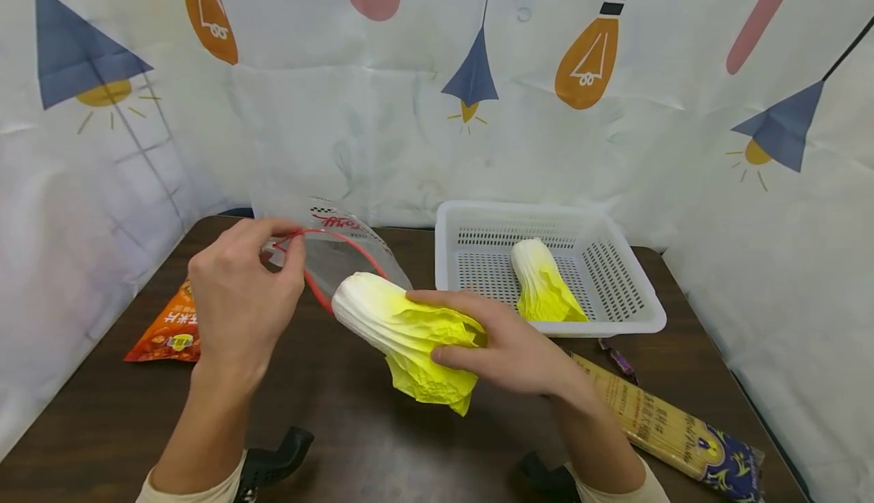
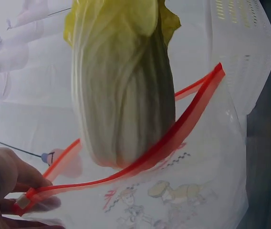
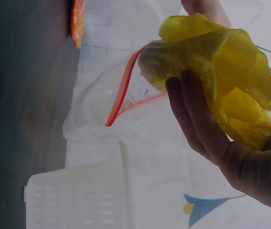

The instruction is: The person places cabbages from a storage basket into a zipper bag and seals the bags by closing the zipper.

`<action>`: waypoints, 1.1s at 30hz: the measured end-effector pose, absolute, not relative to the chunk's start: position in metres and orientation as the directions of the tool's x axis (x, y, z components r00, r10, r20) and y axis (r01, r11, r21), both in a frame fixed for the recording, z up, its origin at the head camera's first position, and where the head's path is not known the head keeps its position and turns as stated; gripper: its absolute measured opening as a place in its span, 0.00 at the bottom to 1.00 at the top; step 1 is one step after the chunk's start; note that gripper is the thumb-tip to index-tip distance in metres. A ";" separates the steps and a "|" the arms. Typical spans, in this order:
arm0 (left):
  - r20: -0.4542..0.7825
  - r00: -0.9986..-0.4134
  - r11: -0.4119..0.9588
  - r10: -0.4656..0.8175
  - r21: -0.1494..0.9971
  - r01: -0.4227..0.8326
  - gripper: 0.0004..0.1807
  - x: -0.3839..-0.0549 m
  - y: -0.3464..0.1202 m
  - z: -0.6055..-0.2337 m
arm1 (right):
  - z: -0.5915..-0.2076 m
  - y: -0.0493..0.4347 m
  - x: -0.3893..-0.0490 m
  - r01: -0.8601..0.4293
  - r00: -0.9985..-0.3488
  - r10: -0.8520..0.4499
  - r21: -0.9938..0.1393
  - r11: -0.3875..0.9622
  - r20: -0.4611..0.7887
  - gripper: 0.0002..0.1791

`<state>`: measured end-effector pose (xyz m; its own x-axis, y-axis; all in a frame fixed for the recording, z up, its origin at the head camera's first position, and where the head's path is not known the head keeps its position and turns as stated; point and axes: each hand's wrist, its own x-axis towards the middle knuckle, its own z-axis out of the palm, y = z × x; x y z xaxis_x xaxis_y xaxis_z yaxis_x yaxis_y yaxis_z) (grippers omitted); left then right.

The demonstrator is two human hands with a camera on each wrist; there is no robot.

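While the left hand pinches the red-edged bag, the right hand clasps a cabbage.

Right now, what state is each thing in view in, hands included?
Bag: open
Held cabbage: tilted, white end at the bag's mouth
Left hand: pinching the bag's edge
Right hand: gripping the held cabbage
Basket: upright, uncovered
Other cabbage: lying in the basket
Orange packet: partly hidden, seal unclear
Yellow packet: lying flat
Purple packet: lying near the basket
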<state>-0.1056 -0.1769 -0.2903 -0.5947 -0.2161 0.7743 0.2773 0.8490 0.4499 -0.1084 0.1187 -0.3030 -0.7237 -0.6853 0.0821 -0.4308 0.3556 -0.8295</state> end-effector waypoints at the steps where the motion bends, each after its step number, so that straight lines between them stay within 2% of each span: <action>1: 0.770 -0.601 0.846 -0.211 0.453 0.282 0.08 -0.105 -0.177 -0.290 | -0.303 0.117 -0.109 -0.393 -0.737 -0.673 -0.847 0.358 0.058 0.34; 7: 0.719 -0.667 0.831 -0.197 0.483 0.275 0.06 -0.104 -0.177 -0.290 | -0.309 0.109 -0.113 -0.171 -0.824 -0.566 -0.932 0.319 -0.042 0.31; 14: 0.667 -0.724 0.832 -0.173 0.493 0.256 0.07 -0.103 -0.176 -0.290 | -0.319 0.098 -0.118 0.071 -0.856 -0.503 -0.991 0.112 -0.118 0.30; 18: 0.652 -0.740 0.832 -0.165 0.495 0.251 0.07 -0.102 -0.176 -0.290 | -0.327 0.090 -0.121 0.142 -0.877 -0.458 -0.989 0.039 -0.144 0.29; 26: 0.639 -0.760 0.833 -0.116 0.480 0.277 0.07 -0.102 -0.176 -0.291 | -0.339 0.077 -0.123 0.126 -0.918 -0.380 -0.992 -0.006 -0.114 0.33; 29: 0.646 -0.758 0.836 -0.091 0.463 0.294 0.07 -0.102 -0.176 -0.291 | -0.340 0.074 -0.120 0.052 -0.945 -0.319 -0.996 0.067 -0.071 0.34; 33: 0.647 -0.761 0.836 -0.039 0.438 0.330 0.07 -0.103 -0.176 -0.291 | -0.339 0.070 -0.115 -0.107 -0.974 -0.221 -0.965 0.238 0.053 0.32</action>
<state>-0.1025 -0.1765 -0.2914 -0.7612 -0.0390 0.6473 0.3300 0.8360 0.4384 -0.1151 0.0703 -0.3388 -0.9738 -0.2212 0.0533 -0.1068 0.2375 -0.9655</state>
